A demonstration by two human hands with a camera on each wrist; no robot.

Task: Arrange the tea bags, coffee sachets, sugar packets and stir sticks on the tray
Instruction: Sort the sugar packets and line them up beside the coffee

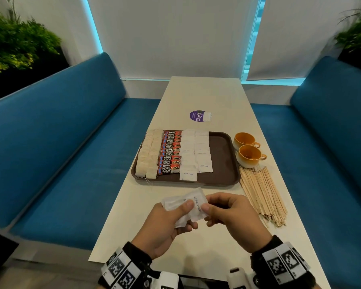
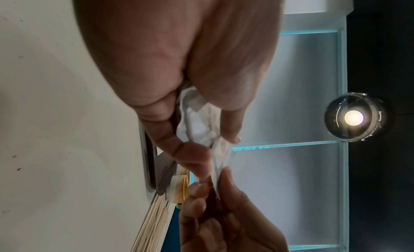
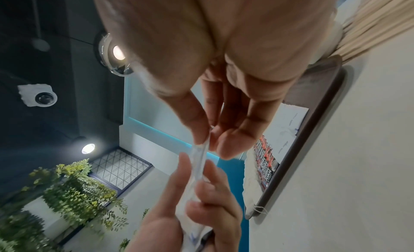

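Fingers point(image 1: 188, 205) of the left hand point(image 1: 167, 228) clamp a sugar stack point(image 1: 184, 206); the right hand point(image 1: 229, 215) pinches its top packet. Sugar rows look unfinished. Next: peel one packet off and lay it on the tray point(image 1: 223, 155) ahead; sticks point(image 1: 261, 192) wait rightward.

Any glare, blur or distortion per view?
Head: wide-angle bend at the edges, plants smeared, tray sharp. Left wrist: ceiling lamp flares, left hand close and soft. Right wrist: right hand blurred, sugar packets soft.
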